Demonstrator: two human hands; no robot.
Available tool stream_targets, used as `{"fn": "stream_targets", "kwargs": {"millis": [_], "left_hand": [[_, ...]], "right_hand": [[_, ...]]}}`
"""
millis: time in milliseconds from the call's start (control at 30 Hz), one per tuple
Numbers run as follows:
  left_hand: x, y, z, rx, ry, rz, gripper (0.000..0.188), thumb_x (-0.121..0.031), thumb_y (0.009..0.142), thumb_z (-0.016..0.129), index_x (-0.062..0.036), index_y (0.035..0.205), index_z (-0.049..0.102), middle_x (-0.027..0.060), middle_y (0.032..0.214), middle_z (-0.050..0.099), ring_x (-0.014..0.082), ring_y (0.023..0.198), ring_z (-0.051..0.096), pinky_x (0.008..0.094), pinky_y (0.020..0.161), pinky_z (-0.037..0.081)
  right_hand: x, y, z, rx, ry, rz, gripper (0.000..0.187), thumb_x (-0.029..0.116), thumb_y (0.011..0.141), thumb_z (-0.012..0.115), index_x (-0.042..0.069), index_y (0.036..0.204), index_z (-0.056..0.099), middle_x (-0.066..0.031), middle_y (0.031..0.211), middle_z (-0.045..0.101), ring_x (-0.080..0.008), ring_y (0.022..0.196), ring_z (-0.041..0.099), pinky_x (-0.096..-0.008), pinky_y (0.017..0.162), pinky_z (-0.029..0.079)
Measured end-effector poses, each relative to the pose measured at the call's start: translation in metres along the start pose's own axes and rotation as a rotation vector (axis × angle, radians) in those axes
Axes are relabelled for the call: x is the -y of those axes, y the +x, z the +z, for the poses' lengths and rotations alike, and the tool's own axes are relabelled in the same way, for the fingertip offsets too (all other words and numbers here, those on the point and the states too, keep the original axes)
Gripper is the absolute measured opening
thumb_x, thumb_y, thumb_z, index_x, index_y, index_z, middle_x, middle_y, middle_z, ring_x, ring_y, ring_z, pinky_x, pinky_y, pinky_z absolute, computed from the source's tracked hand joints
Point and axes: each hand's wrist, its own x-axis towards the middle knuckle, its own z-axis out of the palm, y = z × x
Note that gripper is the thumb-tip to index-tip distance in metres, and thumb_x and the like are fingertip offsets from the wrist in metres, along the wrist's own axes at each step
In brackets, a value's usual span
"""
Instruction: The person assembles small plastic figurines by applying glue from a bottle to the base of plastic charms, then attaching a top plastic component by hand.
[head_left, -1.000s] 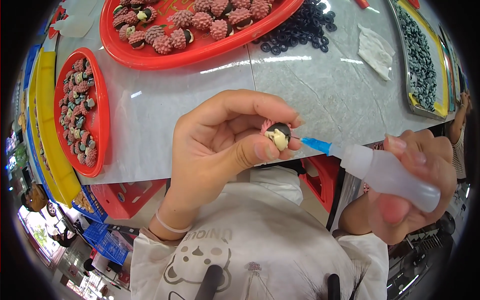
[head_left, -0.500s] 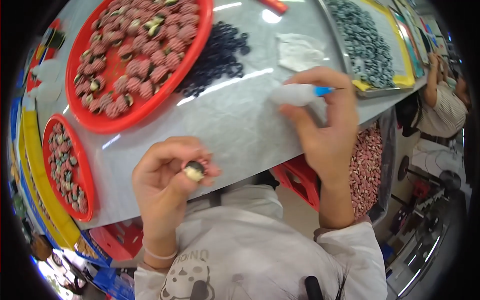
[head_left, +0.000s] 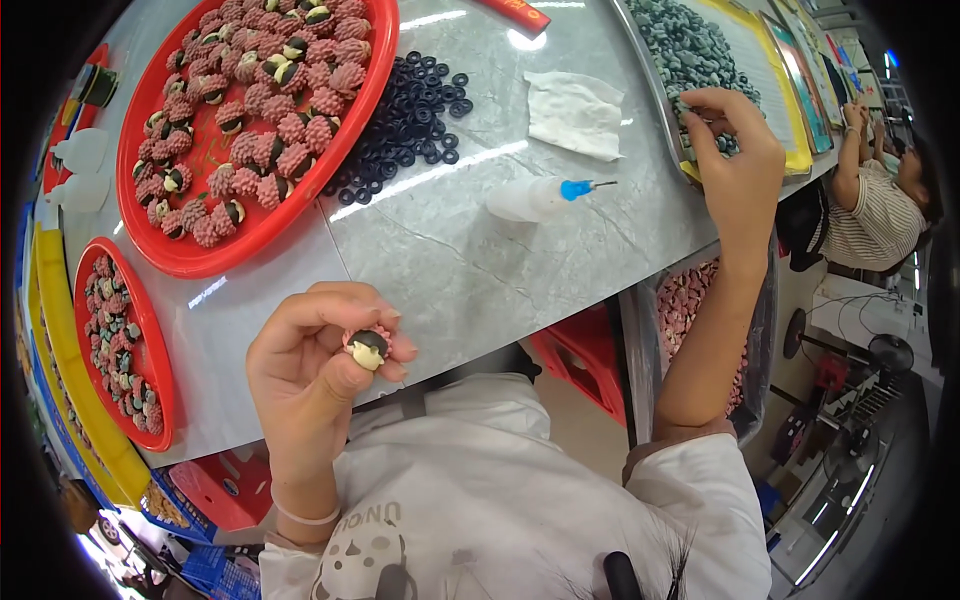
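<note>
My left hand [head_left: 310,370] pinches a small figure piece [head_left: 367,346] between thumb and fingers, above the table's front edge. It has a ridged pink body, a black cap-like part and a cream part. My right hand [head_left: 740,150] is over the near edge of a metal tray [head_left: 668,120] of small grey-green pieces [head_left: 690,50]. Its thumb and forefinger are drawn together; whatever is between them is too small to make out. On the table between my hands stands a translucent squeeze bottle [head_left: 525,199] with a blue needle tip, touched by neither hand.
A large red tray [head_left: 180,262] of pink pieces lies at the left, a smaller red tray [head_left: 165,380] nearer. Beside the large one are dark rings [head_left: 415,105]. A white cloth [head_left: 575,113] lies farther back. A bag of pink pieces [head_left: 685,300] sits below the table's right side; another person [head_left: 880,210] sits beyond.
My right hand has let go of the squeeze bottle, leaving it on the table, and moved right to the tray of grey-green pieces. My left hand still holds the figure piece.
</note>
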Motion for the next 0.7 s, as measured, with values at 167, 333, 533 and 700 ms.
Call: {"fn": "stream_targets", "kwargs": {"millis": [167,333,533,700], "left_hand": [[-0.002,0.001,0.001,-0.001,0.003,-0.014,0.030,-0.014,0.074,0.062,0.0050,0.093,0.049,0.0156,0.089,0.051,0.0199,0.073,0.057,0.0253,0.059,0.050],[-0.002,0.001,0.001,0.010,-0.013,-0.023,0.029,-0.013,0.074,0.061,0.0055,0.093,0.049,0.0160,0.090,0.051,0.0199,0.073,0.057,0.0254,0.059,0.050],[-0.004,-0.003,0.002,0.001,-0.033,-0.069,0.027,-0.011,0.075,0.061,0.0054,0.093,0.049,0.0163,0.090,0.051,0.0197,0.073,0.057,0.0253,0.060,0.050],[-0.004,-0.002,0.009,0.048,-0.147,-0.033,0.026,-0.008,0.074,0.061,0.0059,0.093,0.049,0.0166,0.090,0.052,0.0204,0.074,0.058,0.0266,0.064,0.050]], "right_hand": [[-0.003,-0.003,0.002,-0.074,0.074,0.016,0.018,-0.003,0.071,0.053,-0.001,0.088,0.059,-0.0061,0.084,0.057,-0.0095,0.070,0.051,-0.0202,0.063,0.040],[0.011,-0.016,-0.015,-0.117,0.810,0.225,0.020,0.001,0.078,0.048,-0.006,0.095,0.054,-0.0115,0.092,0.054,-0.0133,0.078,0.051,-0.0225,0.069,0.042],[0.035,-0.043,-0.022,0.078,1.363,0.277,0.025,0.002,0.074,0.054,-0.003,0.098,0.052,-0.0166,0.094,0.053,-0.0173,0.068,0.054,-0.0236,0.063,0.045],[0.057,-0.056,-0.014,0.217,1.556,0.378,0.023,0.002,0.072,0.057,-0.004,0.094,0.052,-0.0185,0.094,0.052,-0.0181,0.069,0.055,-0.0227,0.061,0.047]]}}
